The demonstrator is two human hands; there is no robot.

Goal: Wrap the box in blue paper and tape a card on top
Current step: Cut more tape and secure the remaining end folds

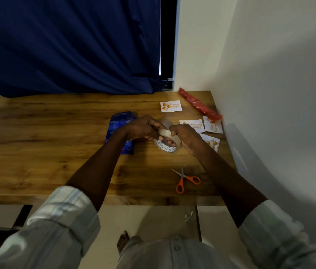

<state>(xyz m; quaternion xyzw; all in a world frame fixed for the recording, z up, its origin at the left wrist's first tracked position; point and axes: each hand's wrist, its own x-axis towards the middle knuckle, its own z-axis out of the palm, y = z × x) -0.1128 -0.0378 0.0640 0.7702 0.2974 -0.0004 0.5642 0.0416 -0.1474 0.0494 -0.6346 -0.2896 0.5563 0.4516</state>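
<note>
I am standing at the wooden table [37, 133], with a dark blue curtain [66, 45] hanging behind its far edge. Working from the left, the box wrapped in blue paper [121, 123] is lying flat on the table, partly hidden under my left forearm.

My left hand [143, 130] is hovering just right of the box, fingers curled onto the near-left rim of the tape roll [167, 141] and pinching it. The roll is being held tilted above the table between both hands, its printed core facing the camera. My right hand [185, 138] is gripping the right side of the roll, with the thumb pressing on its upper rim. Whether a free tape end is being lifted, I cannot tell.

Below my right forearm, the orange-handled scissors [185, 180] are lying on the table with the blades slightly apart. Further right, four white cards are lying face up: one card [171, 106] towards the far edge, a second card [193, 125] just beyond my right hand, a third card [213, 125] beside it, and a fourth card [212, 144] partly under my right wrist. A red paper roll [199, 104] is lying diagonally near the wall [279, 94], its near end touching the third card.
</note>
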